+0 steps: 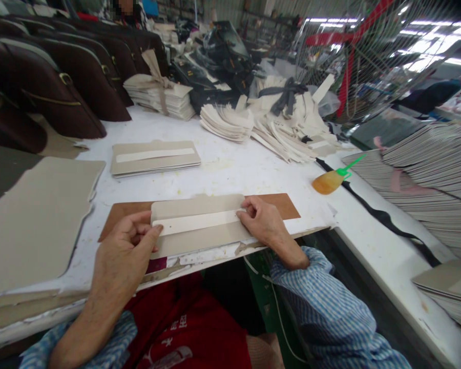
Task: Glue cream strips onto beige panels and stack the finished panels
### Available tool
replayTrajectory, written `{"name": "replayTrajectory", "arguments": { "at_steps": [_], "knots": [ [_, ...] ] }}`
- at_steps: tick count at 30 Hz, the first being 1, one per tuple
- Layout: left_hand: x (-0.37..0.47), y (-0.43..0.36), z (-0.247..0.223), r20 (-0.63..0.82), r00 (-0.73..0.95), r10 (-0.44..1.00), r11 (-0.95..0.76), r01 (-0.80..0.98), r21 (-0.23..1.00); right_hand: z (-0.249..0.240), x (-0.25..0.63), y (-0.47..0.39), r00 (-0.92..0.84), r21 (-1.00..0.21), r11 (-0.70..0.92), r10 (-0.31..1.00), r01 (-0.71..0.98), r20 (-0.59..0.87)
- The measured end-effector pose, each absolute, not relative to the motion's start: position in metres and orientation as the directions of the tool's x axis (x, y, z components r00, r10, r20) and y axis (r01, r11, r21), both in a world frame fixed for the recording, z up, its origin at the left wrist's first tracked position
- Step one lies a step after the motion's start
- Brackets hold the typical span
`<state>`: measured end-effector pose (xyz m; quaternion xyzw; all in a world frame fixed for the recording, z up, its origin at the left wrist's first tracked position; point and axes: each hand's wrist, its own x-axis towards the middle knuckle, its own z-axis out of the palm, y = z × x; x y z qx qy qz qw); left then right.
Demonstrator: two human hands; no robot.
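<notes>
Hands on the work: left hand (125, 246) pinches the near end of a pale cream strip (197, 222) with thumb and fingers closed on it, while the right hand (263, 221) presses fingertips flat on the far end, holding nothing. Strip lies lengthwise along a beige rounded card panel (200, 238), which rests on a brown board (284, 204) at the white table (234, 169) edge. Best kept taut, parallel to the panel's edges, then smoothed from one end outward.
</notes>
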<state>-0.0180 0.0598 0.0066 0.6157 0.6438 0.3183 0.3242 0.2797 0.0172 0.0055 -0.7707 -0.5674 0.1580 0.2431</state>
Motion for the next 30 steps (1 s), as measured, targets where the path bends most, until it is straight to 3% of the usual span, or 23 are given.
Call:
{"name": "replayTrajectory", "arguments": {
  "at_steps": [5, 8, 12, 15, 18, 22, 30],
  "knots": [
    [-0.014, 0.056, 0.009, -0.028, -0.036, 0.999, 0.043, 0.541, 0.840, 0.007, 0.279, 0.016, 0.300, -0.503, -0.225, 0.951, 0.834, 0.072],
    [-0.014, 0.046, 0.012, 0.124, -0.002, 0.992, -0.105, 0.513, 0.852, 0.005, 0.280, 0.016, 0.300, -0.510, -0.229, 0.952, 0.829, 0.062],
    [-0.020, 0.029, 0.016, 0.435, 0.210, 0.876, -0.470, 0.581, 0.665, 0.001, 0.283, 0.015, 0.309, -0.507, -0.244, 0.950, 0.827, 0.047],
    [-0.025, 0.022, 0.017, 0.518, 0.355, 0.779, -0.618, 0.575, 0.536, -0.001, 0.284, 0.015, 0.307, -0.513, -0.238, 0.950, 0.825, 0.054],
    [-0.026, 0.024, 0.015, 0.453, 0.273, 0.849, -0.517, 0.611, 0.600, -0.002, 0.285, 0.015, 0.310, -0.507, -0.246, 0.950, 0.826, 0.046],
    [-0.020, 0.036, 0.013, 0.227, 0.089, 0.970, -0.231, 0.635, 0.737, -0.002, 0.286, 0.015, 0.308, -0.498, -0.239, 0.950, 0.834, 0.060],
    [-0.009, 0.052, 0.017, 0.062, 0.040, 0.997, -0.071, 0.751, 0.656, 0.000, 0.286, 0.014, 0.313, -0.476, -0.265, 0.950, 0.838, 0.021]
  ]
}}
